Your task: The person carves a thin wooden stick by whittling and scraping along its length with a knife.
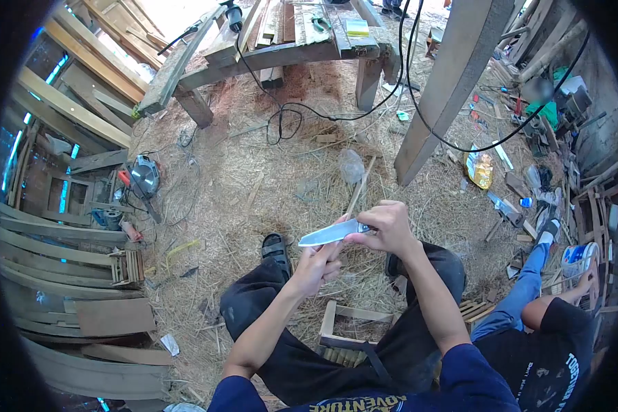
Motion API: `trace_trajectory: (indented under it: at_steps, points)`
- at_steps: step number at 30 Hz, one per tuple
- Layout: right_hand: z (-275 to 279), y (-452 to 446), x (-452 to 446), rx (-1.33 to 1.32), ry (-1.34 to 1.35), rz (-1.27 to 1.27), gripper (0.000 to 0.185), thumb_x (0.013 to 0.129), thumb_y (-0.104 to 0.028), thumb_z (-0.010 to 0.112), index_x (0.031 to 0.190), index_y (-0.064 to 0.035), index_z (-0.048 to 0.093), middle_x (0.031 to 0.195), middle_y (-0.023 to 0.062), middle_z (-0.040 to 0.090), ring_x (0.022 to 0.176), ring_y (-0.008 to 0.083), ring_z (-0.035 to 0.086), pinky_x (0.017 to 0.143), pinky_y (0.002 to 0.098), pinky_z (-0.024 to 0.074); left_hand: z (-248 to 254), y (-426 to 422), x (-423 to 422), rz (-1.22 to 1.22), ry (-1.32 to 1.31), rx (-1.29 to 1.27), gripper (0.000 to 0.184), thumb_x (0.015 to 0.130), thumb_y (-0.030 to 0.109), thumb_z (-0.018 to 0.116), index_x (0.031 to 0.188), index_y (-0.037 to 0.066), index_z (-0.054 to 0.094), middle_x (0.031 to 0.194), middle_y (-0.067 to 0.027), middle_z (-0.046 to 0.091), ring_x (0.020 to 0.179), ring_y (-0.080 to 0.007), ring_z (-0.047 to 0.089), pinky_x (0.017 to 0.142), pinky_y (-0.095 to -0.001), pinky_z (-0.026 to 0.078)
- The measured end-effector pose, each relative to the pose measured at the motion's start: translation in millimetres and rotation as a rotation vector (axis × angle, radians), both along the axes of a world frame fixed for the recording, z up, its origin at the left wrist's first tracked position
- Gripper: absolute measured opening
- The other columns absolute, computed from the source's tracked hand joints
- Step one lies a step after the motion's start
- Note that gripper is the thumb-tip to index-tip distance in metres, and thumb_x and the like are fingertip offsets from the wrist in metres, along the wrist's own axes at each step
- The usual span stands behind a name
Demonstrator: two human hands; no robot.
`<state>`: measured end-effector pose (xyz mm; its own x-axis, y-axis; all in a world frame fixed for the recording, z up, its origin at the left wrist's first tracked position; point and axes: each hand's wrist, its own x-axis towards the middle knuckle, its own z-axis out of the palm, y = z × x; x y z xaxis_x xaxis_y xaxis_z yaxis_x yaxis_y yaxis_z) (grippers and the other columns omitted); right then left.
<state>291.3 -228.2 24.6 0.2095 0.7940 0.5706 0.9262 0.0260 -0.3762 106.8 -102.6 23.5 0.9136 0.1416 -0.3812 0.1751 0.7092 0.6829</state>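
In the middle of the head view, my right hand (pixel 389 226) is closed round the dark handle of a knife (pixel 327 234), whose broad blade points left. My left hand (pixel 314 269) is closed on a thin wooden strip (pixel 359 189), which slants up and away beyond the knife. The blade lies across the strip, just above my left fingers. Part of the strip between the hands is hidden by the blade and fingers. Both hands are above the straw-covered floor, between my knees.
A wooden workbench (pixel 275 55) stands ahead, with a black cable (pixel 336 118) trailing from it. A slanted post (pixel 446 96) rises at right. A circular saw (pixel 144 177) lies left, near stacked boards. A co-worker in a black shirt (pixel 546 343) sits close at my right.
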Motion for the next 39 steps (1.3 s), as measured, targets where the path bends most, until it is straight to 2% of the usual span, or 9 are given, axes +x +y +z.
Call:
trace_trajectory:
  at_steps: [8, 15, 19, 21, 24, 29, 32, 34, 39]
  points:
    - [2.6, -27.7, 49.5, 0.039, 0.102, -0.544, 0.042, 0.079, -0.052, 0.077, 0.069, -0.0124, 0.068, 0.05, 0.0046, 0.055, 0.044, 0.0214, 0.056, 0.047, 0.0345, 0.0423, 3.1, 4.3, -5.2, -0.019, -0.052, -0.013, 0.049, 0.107, 0.02, 0.047, 0.155, 0.02, 0.036, 0.066, 0.0083, 0.024, 0.046, -0.0023, 0.022, 0.041, -0.0203, 0.02]
    - [-1.9, 0.9, -11.6, -0.021, 0.081, -0.01, 0.038, 0.079, -0.045, 0.08, 0.073, -0.009, 0.07, 0.053, 0.0073, 0.054, 0.047, 0.0243, 0.056, 0.051, 0.0374, 0.0436, -5.8, 0.7, -0.4, 0.006, 0.046, 0.027, 0.05, 0.107, 0.02, 0.046, 0.156, 0.018, 0.034, 0.065, 0.008, 0.024, 0.046, -0.0027, 0.023, 0.041, -0.021, 0.021]
    - [-2.3, -0.2, 25.1, 0.121, 0.101, -0.22, 0.038, 0.081, -0.047, 0.077, 0.076, -0.0103, 0.071, 0.05, 0.0068, 0.056, 0.043, 0.0235, 0.054, 0.045, 0.035, 0.0397, -3.4, 5.3, -4.3, -0.082, 0.0, 0.069, 0.05, 0.107, 0.02, 0.047, 0.155, 0.017, 0.036, 0.065, 0.0086, 0.024, 0.046, -0.0028, 0.022, 0.042, -0.0207, 0.022]
    - [0.7, -15.6, 54.3, 0.094, 0.394, -0.612, 0.041, 0.085, -0.049, 0.075, 0.078, -0.0087, 0.071, 0.05, 0.0072, 0.054, 0.043, 0.0219, 0.053, 0.045, 0.0346, 0.0385, -3.8, 5.1, -10.6, -0.177, -0.082, 0.17, 0.049, 0.107, 0.02, 0.047, 0.155, 0.015, 0.037, 0.066, 0.0086, 0.025, 0.047, -0.003, 0.022, 0.043, -0.0208, 0.022]
    - [10.7, -32.5, 61.4, 0.042, 0.38, -0.749, 0.043, 0.088, -0.051, 0.072, 0.081, -0.008, 0.072, 0.05, 0.0072, 0.054, 0.044, 0.0204, 0.054, 0.047, 0.0346, 0.0402, -0.8, 9.6, -5.4, -0.04, -0.012, 0.164, 0.049, 0.107, 0.02, 0.046, 0.155, 0.015, 0.036, 0.065, 0.0082, 0.025, 0.047, -0.0029, 0.023, 0.043, -0.021, 0.022]
    - [1.8, -17.2, 16.0, -0.017, 0.389, -0.503, 0.041, 0.087, -0.05, 0.072, 0.086, -0.0092, 0.07, 0.055, 0.0055, 0.06, 0.048, 0.02, 0.06, 0.051, 0.0336, 0.0454, -3.5, 9.0, 4.9, 0.055, -0.025, 0.209, 0.049, 0.108, 0.022, 0.047, 0.155, 0.016, 0.036, 0.066, 0.0082, 0.021, 0.048, -0.0032, 0.02, 0.042, -0.021, 0.019]
    - [8.3, -2.4, 5.7, 0.026, 0.475, -0.423, 0.041, 0.085, -0.05, 0.074, 0.095, -0.0107, 0.068, 0.057, 0.0054, 0.062, 0.049, 0.0184, 0.061, 0.051, 0.0333, 0.0454, -4.8, 8.2, 8.9, 0.018, -0.01, 0.258, 0.046, 0.107, 0.021, 0.048, 0.152, 0.013, 0.042, 0.069, 0.0074, 0.04, 0.054, -0.0026, 0.035, 0.05, -0.0203, 0.033]
    - [13.7, 0.3, 4.2, 0.04, 0.528, -0.451, 0.04, 0.085, -0.042, 0.078, 0.107, -0.0114, 0.063, 0.058, 0.0038, 0.063, 0.049, 0.0153, 0.06, 0.049, 0.0312, 0.0431, -17.1, 7.1, 15.4, 0.019, -0.061, 0.606, 0.043, 0.107, 0.02, 0.049, 0.149, 0.011, 0.047, 0.081, 0.004, 0.053, 0.066, -0.0034, 0.045, 0.062, -0.0211, 0.041]
    - [-11.6, 1.5, 23.4, 0.127, 0.792, -0.434, 0.044, 0.089, -0.028, 0.077, 0.124, -0.0095, 0.058, 0.065, -0.0016, 0.062, 0.053, 0.0064, 0.051, 0.051, 0.0268, 0.039, -16.9, 3.8, 19.3, 0.015, -0.047, 0.846, 0.039, 0.106, 0.014, 0.05, 0.144, 0.007, 0.053, 0.107, -0.0039, 0.068, 0.088, -0.0052, 0.054, 0.082, -0.0239, 0.046]
